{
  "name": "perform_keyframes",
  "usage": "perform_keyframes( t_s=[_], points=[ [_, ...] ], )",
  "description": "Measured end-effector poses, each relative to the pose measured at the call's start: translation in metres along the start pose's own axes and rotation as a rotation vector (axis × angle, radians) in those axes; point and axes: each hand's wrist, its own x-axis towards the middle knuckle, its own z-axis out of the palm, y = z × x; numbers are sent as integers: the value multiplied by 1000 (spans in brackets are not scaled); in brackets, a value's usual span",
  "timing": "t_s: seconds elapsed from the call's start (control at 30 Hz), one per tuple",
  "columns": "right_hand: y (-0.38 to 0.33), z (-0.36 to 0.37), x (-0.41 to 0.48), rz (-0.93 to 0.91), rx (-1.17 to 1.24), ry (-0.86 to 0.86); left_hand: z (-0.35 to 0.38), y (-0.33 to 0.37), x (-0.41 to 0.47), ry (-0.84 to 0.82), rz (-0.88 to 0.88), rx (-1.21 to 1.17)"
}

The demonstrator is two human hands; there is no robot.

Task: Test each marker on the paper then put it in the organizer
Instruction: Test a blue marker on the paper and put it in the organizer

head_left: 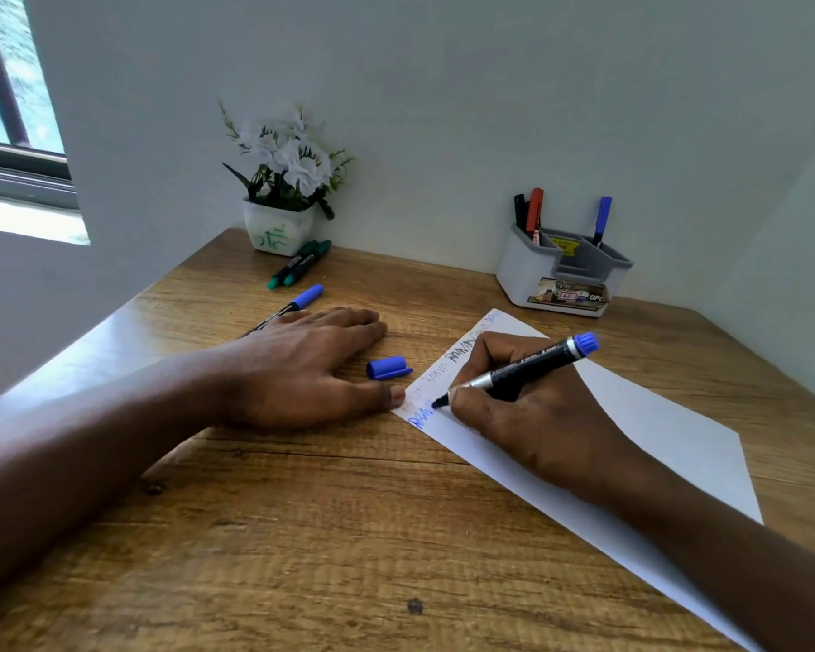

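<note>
Right hand: the right hand [528,416] rests on the paper and grasps the uncapped blue marker [530,369] between thumb and fingers.
Uncapped blue marker: slanted, its tip touching the paper at the near left edge, beside a fresh blue scribble.
Paper: the white paper [655,425] lies flat on the worktop [349,534], turned at an angle; black, blue and faint reddish scribbles run along its left edge.
Left hand: the left hand [302,364] lies palm down on the worktop, fingers straight and released, holding nothing; its thumb tip touches the paper's edge.
Blue cap: the blue cap [389,368] lies on its side between the left hand and the paper.
Capped blue marker: the capped blue marker [302,298] lies just behind the left hand, partly hidden by it.
Green markers: two green markers [300,264] lie side by side, just in front of the flower pot [278,228].
Organizer: the grey organizer [528,275] stands by the wall, beyond the paper. A black marker [519,211] and a red marker [534,210] stand in its left compartment, a stowed blue marker [602,218] in its right one.
</note>
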Motion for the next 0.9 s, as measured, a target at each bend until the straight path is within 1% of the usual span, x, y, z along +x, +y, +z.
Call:
perform_keyframes(
  t_s=[0.07,0.17,0.33,0.43,0.53,0.7,0.83,0.9],
  points=[
    [0,1,0,5,-14,18,0,1,-1,1,1,-3],
    [2,0,2,20,26,75,-1,1,-1,1,2,-4],
    [1,2,0,8,-8,43,0,-1,0,2,9,6],
    [2,1,1,13,-56,51,0,-1,1,5,13,8],
    [3,-1,0,28,-35,65,-1,-1,1,1,9,2],
    [2,2,0,28,-52,39,0,-1,0,7,9,-4],
    [0,-1,0,52,-72,84,0,0,2,17,8,-5],
    [-1,0,-1,67,-39,85,0,-1,3,24,18,-2]
  ],
)
